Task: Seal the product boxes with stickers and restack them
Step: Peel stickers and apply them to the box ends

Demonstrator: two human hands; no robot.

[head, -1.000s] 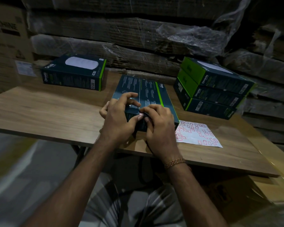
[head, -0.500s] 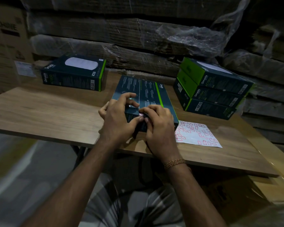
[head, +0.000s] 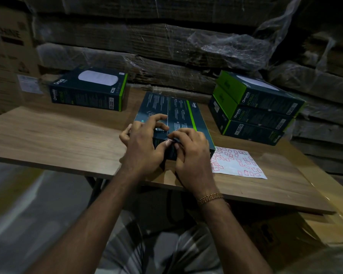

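Both hands' curled fingers (head: 171, 142) pinched, seemingly, a sticker at the Omada box (head: 178, 111) edge beneath; uneven pressure risked creasing it.

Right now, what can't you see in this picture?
- Head view: sticker hidden under both hands.
- Near end of the middle box: covered by the hands.
- Small print on the box: too small, dim.
- Sticker sheet marks: too small to read.
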